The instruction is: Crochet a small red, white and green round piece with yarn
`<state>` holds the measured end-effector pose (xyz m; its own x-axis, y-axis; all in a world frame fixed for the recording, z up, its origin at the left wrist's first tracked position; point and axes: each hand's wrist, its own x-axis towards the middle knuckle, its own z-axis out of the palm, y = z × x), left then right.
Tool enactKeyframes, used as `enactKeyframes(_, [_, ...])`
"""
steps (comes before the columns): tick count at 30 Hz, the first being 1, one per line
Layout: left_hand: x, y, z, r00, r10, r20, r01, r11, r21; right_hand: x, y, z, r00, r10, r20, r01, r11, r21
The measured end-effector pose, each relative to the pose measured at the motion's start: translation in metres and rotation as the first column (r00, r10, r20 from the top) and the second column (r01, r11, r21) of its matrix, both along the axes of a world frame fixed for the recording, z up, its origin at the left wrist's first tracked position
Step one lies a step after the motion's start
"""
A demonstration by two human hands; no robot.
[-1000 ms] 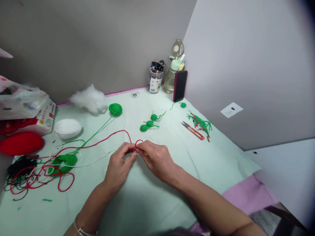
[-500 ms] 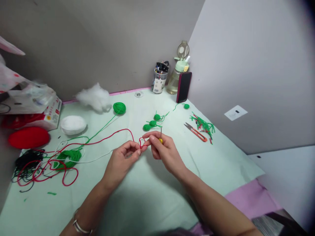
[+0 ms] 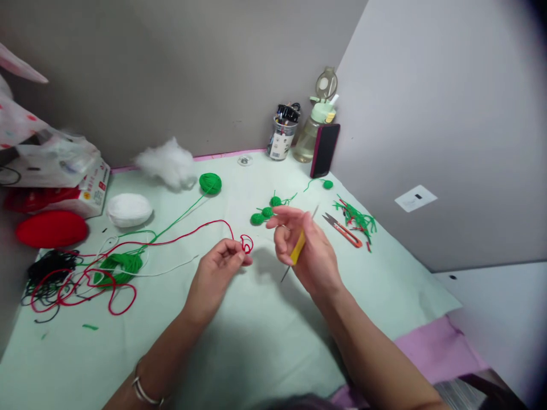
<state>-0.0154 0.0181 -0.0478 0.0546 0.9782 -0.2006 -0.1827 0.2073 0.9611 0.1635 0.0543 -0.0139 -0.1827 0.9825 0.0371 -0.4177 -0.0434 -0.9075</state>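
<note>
Between the thumb and fingers of my left hand (image 3: 222,267) a small loop of red yarn (image 3: 247,244) is pinched. Its strand runs back to the left over the table. My right hand (image 3: 310,250) is apart from the loop, to its right, and holds a crochet hook (image 3: 298,248) with a yellow grip and metal ends. The hook slants between thumb and palm, while the index finger reaches out to the left. Several small green crocheted balls (image 3: 257,218) lie just beyond my hands, partly covered by the right fingers.
Orange thread snips (image 3: 344,231) and a heap of yarn scraps (image 3: 356,216) lie at right. A phone (image 3: 325,151), bottle (image 3: 307,136) and pen jar (image 3: 282,139) stand at the back. White stuffing (image 3: 168,163), a green ball (image 3: 211,183) and tangled yarn (image 3: 117,270) are at left.
My right hand has moved right, away from the red loop, and turned so the yellow hook grip shows. The left hand still pinches the red yarn. The view has shifted slightly.
</note>
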Motion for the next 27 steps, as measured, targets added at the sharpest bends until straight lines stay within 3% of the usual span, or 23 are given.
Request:
enactKeyframes(4, [0.016, -0.009, 0.004, 0.993, -0.091, 0.073, 0.094, 0.995, -0.041, 0.0, -0.001, 0.011, 0.975, -0.098, -0.199, 0.095, 0.995, -0.026])
enactKeyframes(10, [0.032, -0.021, 0.012, 0.975, -0.192, 0.11, 0.197, 0.98, -0.037, -0.006, -0.006, 0.011, 0.97, -0.141, -0.199, 0.149, 0.989, 0.023])
enactKeyframes(13, [0.033, -0.023, 0.013, 0.989, -0.137, 0.062, 0.136, 0.991, 0.01, -0.006, -0.008, 0.005, 0.983, -0.142, -0.117, 0.153, 0.984, 0.09])
enactKeyframes(16, [0.029, -0.023, 0.014, 0.999, -0.034, -0.038, 0.036, 0.997, 0.061, -0.004, -0.012, 0.001, 0.983, -0.166, 0.074, 0.145, 0.963, 0.229])
enactKeyframes(20, [0.019, -0.02, 0.017, 0.978, 0.131, -0.165, -0.098, 0.976, 0.193, 0.0, -0.014, 0.003, 0.933, -0.114, 0.342, -0.001, 0.948, 0.318])
enactKeyframes(24, [0.007, -0.014, 0.023, 0.974, 0.141, -0.178, -0.099, 0.97, 0.223, 0.002, -0.013, 0.003, 0.966, 0.041, 0.254, -0.108, 0.96, 0.258])
enactKeyframes(27, [0.001, -0.012, 0.025, 0.982, 0.121, -0.148, -0.089, 0.974, 0.209, 0.002, -0.015, 0.004, 0.972, -0.038, 0.231, -0.037, 0.949, 0.314])
